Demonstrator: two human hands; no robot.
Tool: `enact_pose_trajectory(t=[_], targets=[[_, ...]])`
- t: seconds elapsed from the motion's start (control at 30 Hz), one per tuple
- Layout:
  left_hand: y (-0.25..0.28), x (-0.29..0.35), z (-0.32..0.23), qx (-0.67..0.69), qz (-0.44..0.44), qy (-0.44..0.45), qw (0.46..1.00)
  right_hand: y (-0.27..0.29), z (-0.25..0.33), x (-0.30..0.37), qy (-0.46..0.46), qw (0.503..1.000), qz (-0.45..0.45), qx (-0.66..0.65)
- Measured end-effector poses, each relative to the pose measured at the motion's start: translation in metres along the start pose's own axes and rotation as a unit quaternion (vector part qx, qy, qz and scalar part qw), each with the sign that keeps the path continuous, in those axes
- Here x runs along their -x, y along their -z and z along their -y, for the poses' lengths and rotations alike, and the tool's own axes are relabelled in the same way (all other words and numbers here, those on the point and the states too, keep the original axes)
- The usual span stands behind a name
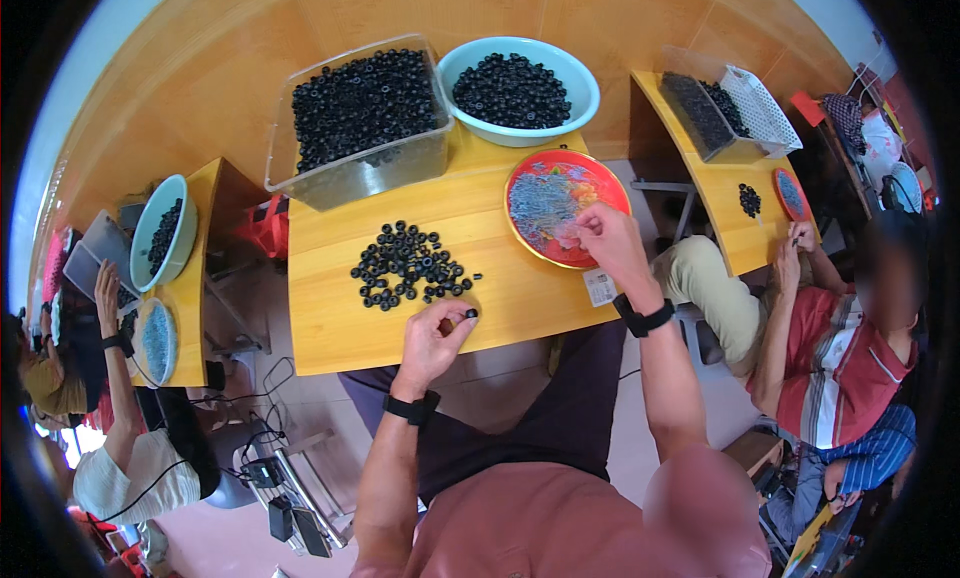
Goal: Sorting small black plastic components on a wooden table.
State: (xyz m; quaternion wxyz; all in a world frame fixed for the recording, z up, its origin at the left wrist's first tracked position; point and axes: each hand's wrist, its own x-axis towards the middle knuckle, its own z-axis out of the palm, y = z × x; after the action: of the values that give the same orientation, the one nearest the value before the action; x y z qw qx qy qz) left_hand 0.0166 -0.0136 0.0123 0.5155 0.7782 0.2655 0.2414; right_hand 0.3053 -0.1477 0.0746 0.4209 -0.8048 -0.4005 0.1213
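A small black round part [471, 314] is pinched between the thumb and fingertips of my left hand [432, 344], at the near edge of the yellow table. Just beyond that hand lies a loose pile of similar black parts [400, 263], some showing a hole in the middle. On the right, my right hand [610, 240] has its fingertips drawn together over a red patterned plate [600, 178]. Thin, silvery-grey pin-like pieces [545, 210] are heaped on the plate. Whether those fingertips hold one of the pieces is too small to tell.
Behind the pile stand a clear plastic bin [360, 178] and a light-blue basin [590, 103], both full of black parts. A white label [600, 288] hangs by the table's front edge. Co-workers sit at yellow tables [715, 213] left and right.
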Motion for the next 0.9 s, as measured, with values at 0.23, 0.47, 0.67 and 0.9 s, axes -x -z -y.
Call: enact_pose_trajectory(t=[0.23, 0.47, 0.67, 0.9], targets=[[-0.003, -0.002, 0.009, 0.026, -0.008, 0.009, 1.0, -0.055, 0.026, 0.047, -0.007, 0.977, 0.045, -0.207], [-0.001, -0.006, 0.01, 0.136, 0.013, 0.059, 0.989, -0.108, 0.046, 0.071, 0.052, 0.983, 0.05, -0.171], [0.002, -0.008, 0.01, 0.247, 0.003, 0.07, 0.966, -0.123, 0.062, 0.076, 0.095, 0.987, 0.059, -0.117], [0.001, -0.008, 0.013, 0.249, -0.002, 0.08, 0.965, -0.135, 0.059, 0.087, 0.098, 0.991, 0.018, -0.093]])
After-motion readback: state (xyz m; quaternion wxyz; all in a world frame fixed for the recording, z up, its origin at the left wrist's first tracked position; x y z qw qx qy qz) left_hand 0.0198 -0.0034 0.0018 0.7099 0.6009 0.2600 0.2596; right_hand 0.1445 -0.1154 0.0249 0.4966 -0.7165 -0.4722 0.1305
